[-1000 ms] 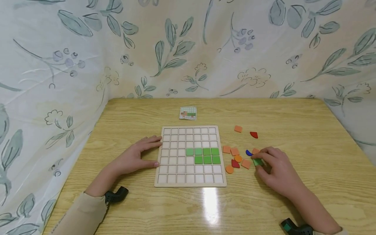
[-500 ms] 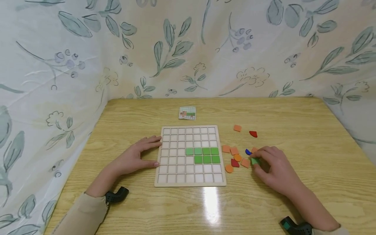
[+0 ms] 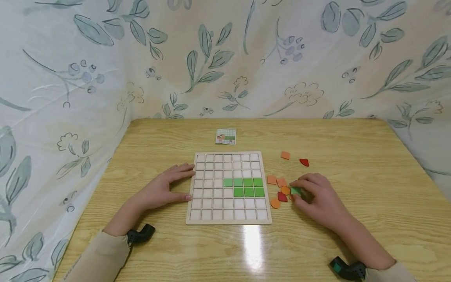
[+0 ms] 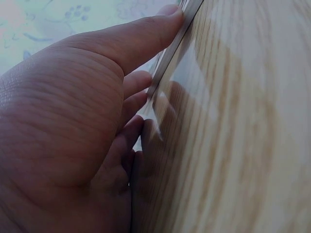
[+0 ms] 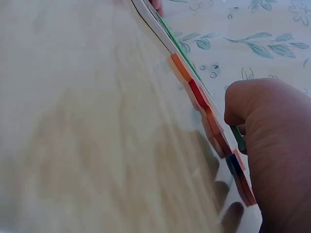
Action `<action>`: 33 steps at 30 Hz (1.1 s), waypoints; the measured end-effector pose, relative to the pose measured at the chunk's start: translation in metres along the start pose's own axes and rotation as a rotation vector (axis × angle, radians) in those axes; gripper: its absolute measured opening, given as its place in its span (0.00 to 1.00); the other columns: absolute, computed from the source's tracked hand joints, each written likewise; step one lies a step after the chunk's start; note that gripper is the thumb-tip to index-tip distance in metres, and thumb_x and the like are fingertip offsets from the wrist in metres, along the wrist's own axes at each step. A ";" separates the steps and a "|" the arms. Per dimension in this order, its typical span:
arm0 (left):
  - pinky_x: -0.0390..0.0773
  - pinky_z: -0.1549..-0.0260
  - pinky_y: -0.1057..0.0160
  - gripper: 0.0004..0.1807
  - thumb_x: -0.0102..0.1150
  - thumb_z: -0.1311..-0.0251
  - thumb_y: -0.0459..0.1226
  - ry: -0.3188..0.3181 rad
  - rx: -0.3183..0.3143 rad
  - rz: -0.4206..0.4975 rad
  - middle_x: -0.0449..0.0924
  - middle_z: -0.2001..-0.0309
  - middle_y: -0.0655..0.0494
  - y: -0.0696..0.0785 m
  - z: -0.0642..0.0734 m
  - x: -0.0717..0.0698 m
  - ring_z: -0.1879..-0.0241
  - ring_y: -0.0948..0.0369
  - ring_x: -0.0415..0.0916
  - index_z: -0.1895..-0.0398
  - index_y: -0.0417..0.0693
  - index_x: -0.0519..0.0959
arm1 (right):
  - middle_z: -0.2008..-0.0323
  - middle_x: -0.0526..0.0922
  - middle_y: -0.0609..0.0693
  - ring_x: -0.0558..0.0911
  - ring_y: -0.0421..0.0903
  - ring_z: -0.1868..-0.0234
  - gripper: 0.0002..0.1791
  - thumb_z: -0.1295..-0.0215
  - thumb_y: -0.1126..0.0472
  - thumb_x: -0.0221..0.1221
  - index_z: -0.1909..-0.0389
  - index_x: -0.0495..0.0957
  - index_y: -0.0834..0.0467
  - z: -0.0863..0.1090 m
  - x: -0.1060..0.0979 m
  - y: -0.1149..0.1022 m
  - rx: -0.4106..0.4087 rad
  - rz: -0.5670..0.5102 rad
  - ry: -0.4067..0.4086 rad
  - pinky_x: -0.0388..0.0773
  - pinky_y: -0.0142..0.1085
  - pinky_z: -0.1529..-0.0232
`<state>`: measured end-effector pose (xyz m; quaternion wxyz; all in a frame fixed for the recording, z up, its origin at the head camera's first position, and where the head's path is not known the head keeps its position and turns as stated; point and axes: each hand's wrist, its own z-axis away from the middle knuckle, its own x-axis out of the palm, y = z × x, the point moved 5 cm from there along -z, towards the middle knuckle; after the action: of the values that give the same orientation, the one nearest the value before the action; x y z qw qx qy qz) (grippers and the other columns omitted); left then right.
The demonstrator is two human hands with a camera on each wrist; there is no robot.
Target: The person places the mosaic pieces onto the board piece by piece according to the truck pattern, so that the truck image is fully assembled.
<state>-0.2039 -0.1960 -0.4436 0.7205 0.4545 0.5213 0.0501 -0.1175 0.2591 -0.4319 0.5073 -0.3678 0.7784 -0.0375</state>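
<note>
A wooden grid board [image 3: 229,223] lies mid-table, with a block of green square tiles [image 3: 248,192] seated in its right-hand cells. At the board's left edge rests my left hand [image 3: 160,188], fingers extended and thumb apart; the left wrist view has the thumb [image 4: 160,31] against the board's edge. My right hand [image 3: 320,199] pinches a green tile [image 3: 296,191] between thumb and fingers, just over the loose pieces right of the board. The right wrist view catches this tile edge-on, held above a blue piece [image 5: 234,164]. Part of the loose pile is hidden behind the hand.
Loose orange squares [image 3: 281,182], orange discs [image 3: 275,203] and a red quarter-circle [image 3: 282,196] lie beside the board. Farther back are another orange square [image 3: 285,155] and a red quarter-circle [image 3: 304,162]. A pattern card [image 3: 226,136] lies behind the board.
My right hand has moved left toward the board with the green tile, now covering the blue piece and nearby orange squares in the head view. The left hand has stayed at the board's edge.
</note>
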 end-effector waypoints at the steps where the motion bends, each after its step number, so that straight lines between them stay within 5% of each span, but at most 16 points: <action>1: 0.46 0.18 0.34 0.45 0.81 0.38 0.54 0.001 0.000 0.001 0.59 0.15 0.63 0.000 0.000 0.000 0.13 0.44 0.45 0.18 0.59 0.73 | 0.54 0.85 0.44 0.76 0.44 0.53 0.19 0.47 0.70 0.76 0.52 0.91 0.55 -0.002 0.001 -0.001 -0.006 -0.003 0.002 0.69 0.41 0.48; 33: 0.45 0.18 0.32 0.46 0.80 0.38 0.54 0.002 0.002 0.002 0.59 0.14 0.60 0.000 -0.001 0.001 0.13 0.42 0.44 0.18 0.57 0.73 | 0.55 0.86 0.47 0.78 0.45 0.55 0.17 0.41 0.64 0.78 0.51 0.92 0.58 -0.031 0.032 -0.031 -0.160 -0.052 -0.023 0.70 0.42 0.50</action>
<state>-0.2047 -0.1952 -0.4444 0.7196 0.4557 0.5215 0.0506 -0.1332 0.2067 -0.4279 0.4839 -0.4275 0.7634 0.0158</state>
